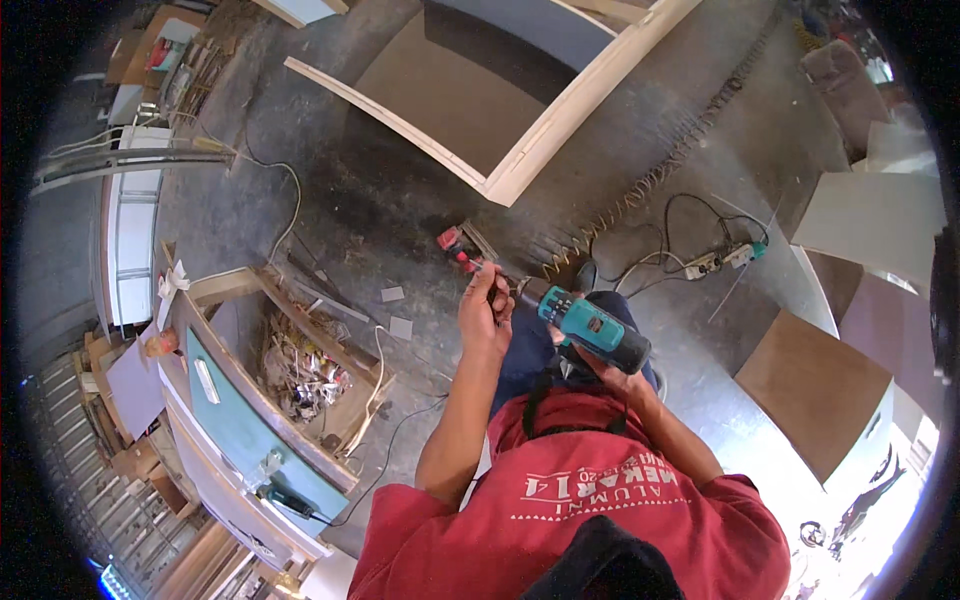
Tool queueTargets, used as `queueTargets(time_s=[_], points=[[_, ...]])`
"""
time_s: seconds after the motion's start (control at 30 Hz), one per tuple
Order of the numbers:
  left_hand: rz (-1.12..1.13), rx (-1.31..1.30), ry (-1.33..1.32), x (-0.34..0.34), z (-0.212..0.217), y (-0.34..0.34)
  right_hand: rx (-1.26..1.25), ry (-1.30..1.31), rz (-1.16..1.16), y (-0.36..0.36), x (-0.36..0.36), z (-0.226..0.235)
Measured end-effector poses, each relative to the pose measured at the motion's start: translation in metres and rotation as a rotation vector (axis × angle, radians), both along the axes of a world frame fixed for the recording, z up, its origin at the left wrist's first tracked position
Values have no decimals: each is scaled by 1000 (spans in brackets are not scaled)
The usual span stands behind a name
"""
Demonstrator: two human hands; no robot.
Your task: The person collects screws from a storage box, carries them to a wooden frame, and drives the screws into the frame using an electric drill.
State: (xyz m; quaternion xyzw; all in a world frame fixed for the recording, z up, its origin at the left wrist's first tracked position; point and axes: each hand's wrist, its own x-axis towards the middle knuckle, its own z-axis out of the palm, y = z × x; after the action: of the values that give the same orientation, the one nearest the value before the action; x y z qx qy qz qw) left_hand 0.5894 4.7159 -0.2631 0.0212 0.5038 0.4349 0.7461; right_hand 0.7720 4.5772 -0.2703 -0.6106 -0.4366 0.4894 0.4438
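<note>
A teal and black cordless drill [592, 328] lies across the front of my body, its nose pointing left. My right hand [618, 378] is wrapped round its handle, partly hidden beneath the drill's body. At the nose, my left hand [484, 308] has its fingers pinched together by the chuck. What sits in those fingers is small and dark, and I cannot make it out. Just beyond my left fingertips is a red tool [455, 246], seemingly on the floor.
Ahead stands a pale wooden frame [508, 172] with a corner toward me. A coiled air hose [650, 185] and a power strip [705, 265] lie on the right. At left are a teal-topped bench [235, 410] and a bin of scraps [300, 375]. Brown boards [815, 395] lean at right.
</note>
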Motion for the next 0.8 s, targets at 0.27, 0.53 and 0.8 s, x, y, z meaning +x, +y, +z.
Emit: queueTargets(time_s=[0.27, 0.53, 0.8], points=[[-91, 32, 94, 31, -147, 35, 196, -325, 91, 25, 23, -161], [-215, 282, 131, 45, -314, 57, 163, -406, 30, 35, 18, -363], [-199, 597, 216, 60, -375, 54, 333, -295, -61, 53, 9, -453]])
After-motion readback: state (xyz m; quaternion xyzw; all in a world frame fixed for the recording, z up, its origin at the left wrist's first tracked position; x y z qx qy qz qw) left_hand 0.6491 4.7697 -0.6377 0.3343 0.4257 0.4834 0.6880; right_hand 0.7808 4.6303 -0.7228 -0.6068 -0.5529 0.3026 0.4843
